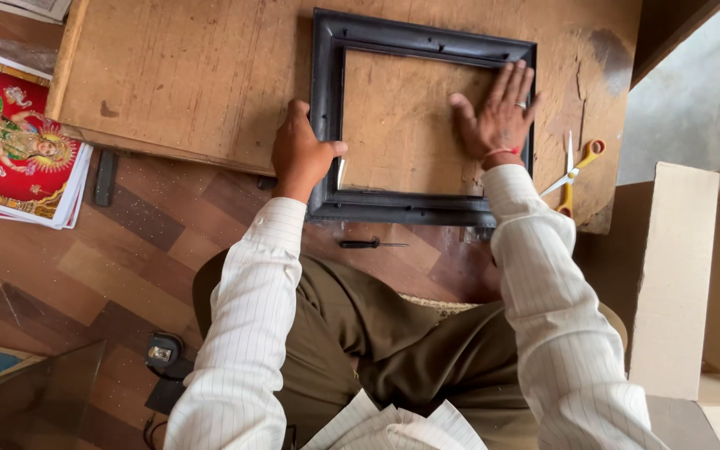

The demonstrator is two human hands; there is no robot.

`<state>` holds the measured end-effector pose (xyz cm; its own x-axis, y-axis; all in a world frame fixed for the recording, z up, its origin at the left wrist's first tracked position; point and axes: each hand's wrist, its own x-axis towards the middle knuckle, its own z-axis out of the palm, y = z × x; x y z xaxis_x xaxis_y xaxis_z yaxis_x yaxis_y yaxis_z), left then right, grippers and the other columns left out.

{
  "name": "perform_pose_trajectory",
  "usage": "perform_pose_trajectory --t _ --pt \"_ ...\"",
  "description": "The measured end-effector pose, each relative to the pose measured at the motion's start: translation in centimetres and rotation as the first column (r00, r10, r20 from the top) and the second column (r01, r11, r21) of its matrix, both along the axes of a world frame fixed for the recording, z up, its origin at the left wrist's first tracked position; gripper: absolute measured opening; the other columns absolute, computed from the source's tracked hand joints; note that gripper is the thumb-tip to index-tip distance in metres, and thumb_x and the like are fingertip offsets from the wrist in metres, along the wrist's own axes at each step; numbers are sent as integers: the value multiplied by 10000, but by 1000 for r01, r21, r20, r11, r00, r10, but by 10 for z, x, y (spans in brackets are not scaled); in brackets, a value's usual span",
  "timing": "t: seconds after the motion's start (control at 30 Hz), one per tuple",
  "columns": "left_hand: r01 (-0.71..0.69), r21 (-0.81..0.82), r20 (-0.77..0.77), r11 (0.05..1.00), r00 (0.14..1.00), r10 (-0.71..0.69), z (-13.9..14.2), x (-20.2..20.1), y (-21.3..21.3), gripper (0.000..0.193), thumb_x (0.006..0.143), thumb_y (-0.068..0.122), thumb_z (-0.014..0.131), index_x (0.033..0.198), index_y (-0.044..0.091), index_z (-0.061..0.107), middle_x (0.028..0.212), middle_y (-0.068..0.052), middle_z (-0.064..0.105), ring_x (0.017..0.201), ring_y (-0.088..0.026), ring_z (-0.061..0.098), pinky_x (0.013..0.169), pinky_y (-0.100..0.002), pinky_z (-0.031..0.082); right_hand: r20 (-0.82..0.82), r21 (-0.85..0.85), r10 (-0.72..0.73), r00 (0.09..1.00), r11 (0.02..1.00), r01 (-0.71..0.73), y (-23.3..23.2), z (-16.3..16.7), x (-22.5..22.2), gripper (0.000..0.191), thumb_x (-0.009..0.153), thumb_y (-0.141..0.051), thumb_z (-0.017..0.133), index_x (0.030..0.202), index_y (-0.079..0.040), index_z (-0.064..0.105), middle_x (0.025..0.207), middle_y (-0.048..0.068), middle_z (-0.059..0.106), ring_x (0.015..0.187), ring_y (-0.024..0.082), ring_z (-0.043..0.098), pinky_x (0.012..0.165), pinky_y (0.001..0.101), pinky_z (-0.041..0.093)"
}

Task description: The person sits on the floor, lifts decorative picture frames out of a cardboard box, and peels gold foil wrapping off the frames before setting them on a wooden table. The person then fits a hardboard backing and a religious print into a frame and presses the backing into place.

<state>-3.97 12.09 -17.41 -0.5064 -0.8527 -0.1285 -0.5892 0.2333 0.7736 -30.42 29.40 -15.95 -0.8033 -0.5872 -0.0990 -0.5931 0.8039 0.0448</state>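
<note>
Left hand [300,152] clamped on black frame [422,121] left edge; right hand [497,117] flat, open inside frame; scissors [575,171] just right.

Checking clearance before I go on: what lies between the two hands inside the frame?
Head view: between the left hand and right hand, only the bare wooden board shows through the black frame.

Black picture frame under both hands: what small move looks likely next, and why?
Probably pressing the pane flat into the black frame: the right hand lies spread inside the opening, while the left hand grips the left rail.
</note>
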Motion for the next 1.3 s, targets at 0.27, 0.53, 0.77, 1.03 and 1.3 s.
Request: perform_pose_trajectory --t 0.27,0.53,0.77,1.03,1.3 --pt "-39 -14 6 999 999 39 5 -4 7 679 643 183 957 1202 61 592 1182 -161 720 1090 -361 689 889 -464 547 11 -110 635 773 769 -630 -39 1 168 1323 788 -955 296 1603 79 157 1694 252 133 1585 358 76 1269 520 55" --pt "9 -18 17 1000 1000 -9 8 -3 9 757 675 220 954 1291 53 548 1260 -172 675 1145 -362 660 906 -466 535 20 -251 570 821 798 -548 -34 -4 165 1207 887 -893 291 1633 46 156 1728 237 126 1616 385 100 1312 507 65" --pt "6 14 67 1000 998 -7 13 -1 10 791 672 248 956 1318 64 539 1315 -155 658 1196 -352 635 947 -459 526 -36 -187 299 954 935 -300 53 0 46 1244 854 -887 291 1648 50 92 1722 271 73 1607 390 44 1285 524 39" --pt "-11 -32 58 999 998 13 12 -3 12 791 673 246 961 1317 65 538 1302 -171 658 1173 -362 640 936 -466 525 -93 -243 320 943 911 -333 49 12 61 1237 875 -899 345 1610 86 211 1676 317 148 1571 440 90 1258 548 82" --pt "24 13 44 1000 999 -24 15 -2 13 751 684 253 947 1295 71 551 1206 -145 721 1103 -329 705 903 -453 553 87 -146 646 759 762 -631 -30 -2 146 1221 829 -898 346 1614 11 122 1693 219 107 1576 346 81 1258 506 73"
